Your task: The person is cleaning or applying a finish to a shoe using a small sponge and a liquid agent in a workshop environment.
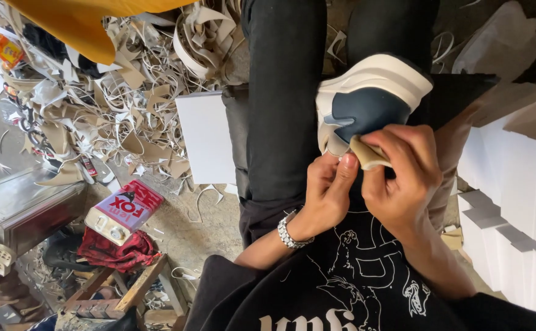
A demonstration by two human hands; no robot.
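A shoe (366, 101) lay on the person's lap in the upper right of the frame, its thick white sole turned toward the camera and a dark blue panel showing on its side. The right hand (400, 175) pressed a small tan block (366, 153), perhaps a rubber eraser or a sanding pad, against the lower edge of the shoe; its fingers (403, 144) were clenched around that block. The left hand (326, 193), with a metal bracelet (289, 232) at the wrist, steadied the shoe from below, the thumb and fingertips pinched at the heel end, touching both shoe and block.

The shoe looked light but firm: the moulded sole would likely be stiff and a little springy, the upper softer and smooth, so it might slip under rubbing. The sole's rim seemed the safest place to grip it, since it offers a hard edge. The block looked soft and easy to squash.

In the upper left lay a heap of pale strip offcuts (127, 79) on the floor. A red and white glue can (124, 211) rested on a red cloth (118, 251) in the lower left, beside a metal box (22, 205). White slabs (513, 184) stood at the right edge.
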